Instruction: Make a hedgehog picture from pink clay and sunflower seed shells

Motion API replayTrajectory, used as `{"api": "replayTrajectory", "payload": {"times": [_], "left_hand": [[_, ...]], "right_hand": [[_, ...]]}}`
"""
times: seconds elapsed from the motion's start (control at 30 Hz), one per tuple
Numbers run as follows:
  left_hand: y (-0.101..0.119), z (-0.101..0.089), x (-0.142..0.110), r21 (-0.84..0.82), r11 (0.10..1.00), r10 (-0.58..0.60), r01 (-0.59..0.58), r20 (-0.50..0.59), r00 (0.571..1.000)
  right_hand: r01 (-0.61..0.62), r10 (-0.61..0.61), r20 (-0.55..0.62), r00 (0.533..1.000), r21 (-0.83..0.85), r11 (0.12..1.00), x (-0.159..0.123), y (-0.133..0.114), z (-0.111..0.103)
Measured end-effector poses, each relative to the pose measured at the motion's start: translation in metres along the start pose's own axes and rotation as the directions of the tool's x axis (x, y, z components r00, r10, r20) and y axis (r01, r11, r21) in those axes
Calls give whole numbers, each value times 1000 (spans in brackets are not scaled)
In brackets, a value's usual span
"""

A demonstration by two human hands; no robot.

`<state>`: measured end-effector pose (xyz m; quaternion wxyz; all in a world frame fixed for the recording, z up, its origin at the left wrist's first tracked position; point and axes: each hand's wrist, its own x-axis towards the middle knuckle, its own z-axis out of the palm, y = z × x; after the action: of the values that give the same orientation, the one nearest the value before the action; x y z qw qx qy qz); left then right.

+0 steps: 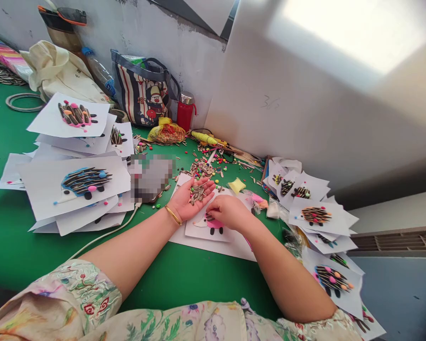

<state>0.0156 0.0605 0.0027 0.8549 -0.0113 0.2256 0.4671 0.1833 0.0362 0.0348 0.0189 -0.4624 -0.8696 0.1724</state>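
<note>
My left hand (pixel 189 199) is palm up, fingers stretched out, with a small heap of striped sunflower seeds (pixel 198 194) lying in it. Just right of it, my right hand (pixel 230 212) has its fingertips pinched together over a white card (pixel 195 231). What the pinch holds is too small to make out. The card bears a hedgehog figure of pink clay (pixel 223 223) with dark oval feet and a few seeds stuck on; my right hand hides part of it. A larger white sheet (pixel 213 250) lies under the card.
Stacks of finished-looking hedgehog cards stand left (pixel 39 189) and right (pixel 298 227). Loose seeds and coloured balls (pixel 208 166) are scattered behind my hands. A phone-like object (pixel 152 177), blurred, lies left with a white cable (pixel 110 236). A red bottle (pixel 185 113) and striped bag (pixel 138 90) stand behind.
</note>
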Motion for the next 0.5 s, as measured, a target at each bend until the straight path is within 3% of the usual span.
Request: {"api": "replayTrajectory", "payload": {"times": [0.5], "left_hand": [[0,-2,1,9,1000,-3,3,7,1000]], "right_hand": [[36,-33,33,999,-122,992,2,-5,-3]]}}
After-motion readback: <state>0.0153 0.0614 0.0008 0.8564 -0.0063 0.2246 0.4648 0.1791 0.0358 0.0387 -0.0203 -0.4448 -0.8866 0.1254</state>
